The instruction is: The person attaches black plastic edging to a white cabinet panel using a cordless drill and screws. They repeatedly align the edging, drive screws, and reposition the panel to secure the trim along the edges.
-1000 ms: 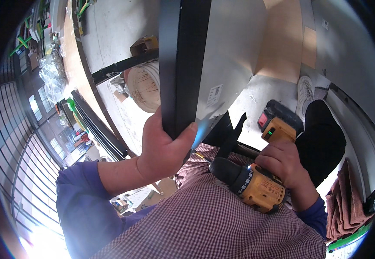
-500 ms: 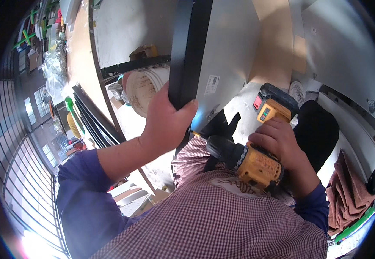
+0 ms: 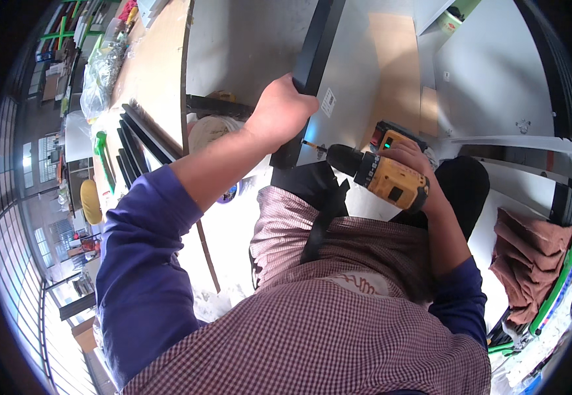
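My left hand (image 3: pixel 282 112) is closed around a long black bar (image 3: pixel 323 43), which stands along the edge of a grey-white panel (image 3: pixel 355 62) bearing a white label (image 3: pixel 327 103). In my right hand (image 3: pixel 409 157) is a yellow and black cordless drill (image 3: pixel 391 181), its fingers wrapped round the handle. The drill lies level, its thin bit (image 3: pixel 313 145) pointing left at the bar, just below my left hand. A bluish light falls on the bar and panel near the tip. Whether the tip touches the bar, I cannot tell.
A wood-topped bench (image 3: pixel 157 79) runs along the left, with black strips (image 3: pixel 131 141) leaning by it and a plastic bag (image 3: pixel 94 99) beyond. Behind my left forearm stands a whitish bucket (image 3: pixel 210 131). A brown cloth (image 3: pixel 529 263) hangs at the right.
My view has shifted. The drill and my right hand have risen in the picture, and the bit is now more level. My left hand still grips the bar, which appears more tilted.
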Motion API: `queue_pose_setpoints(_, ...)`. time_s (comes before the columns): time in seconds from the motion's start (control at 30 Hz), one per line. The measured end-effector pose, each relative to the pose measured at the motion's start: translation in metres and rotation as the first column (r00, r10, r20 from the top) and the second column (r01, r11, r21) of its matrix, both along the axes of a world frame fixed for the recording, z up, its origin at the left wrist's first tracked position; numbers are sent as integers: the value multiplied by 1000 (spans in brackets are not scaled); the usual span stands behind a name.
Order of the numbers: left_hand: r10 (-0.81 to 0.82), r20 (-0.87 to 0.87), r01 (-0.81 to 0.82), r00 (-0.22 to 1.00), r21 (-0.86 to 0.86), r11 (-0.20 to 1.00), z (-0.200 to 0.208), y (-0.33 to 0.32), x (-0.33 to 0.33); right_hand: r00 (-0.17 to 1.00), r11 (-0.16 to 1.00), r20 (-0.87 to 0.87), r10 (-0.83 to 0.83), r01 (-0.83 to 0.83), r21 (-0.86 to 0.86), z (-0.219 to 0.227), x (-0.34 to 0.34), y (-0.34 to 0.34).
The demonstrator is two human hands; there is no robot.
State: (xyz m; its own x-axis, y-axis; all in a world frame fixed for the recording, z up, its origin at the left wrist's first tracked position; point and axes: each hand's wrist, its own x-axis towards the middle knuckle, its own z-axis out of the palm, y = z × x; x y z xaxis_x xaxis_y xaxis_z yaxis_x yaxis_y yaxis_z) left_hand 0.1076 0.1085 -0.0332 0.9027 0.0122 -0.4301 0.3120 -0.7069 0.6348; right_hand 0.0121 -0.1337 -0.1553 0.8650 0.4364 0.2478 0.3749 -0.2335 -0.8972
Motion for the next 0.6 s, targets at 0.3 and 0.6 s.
queue_pose_setpoints(0.3,4,-48,-5,999,-31,1000,-5,-3,4,977,991,-207,-55,79,111,-18,-23,-1)
queue_pose_setpoints(0.6,-76,-8,75,997,-86,994,-3,2,-3,880,966,-475,-23,143,217,-28,-44,1)
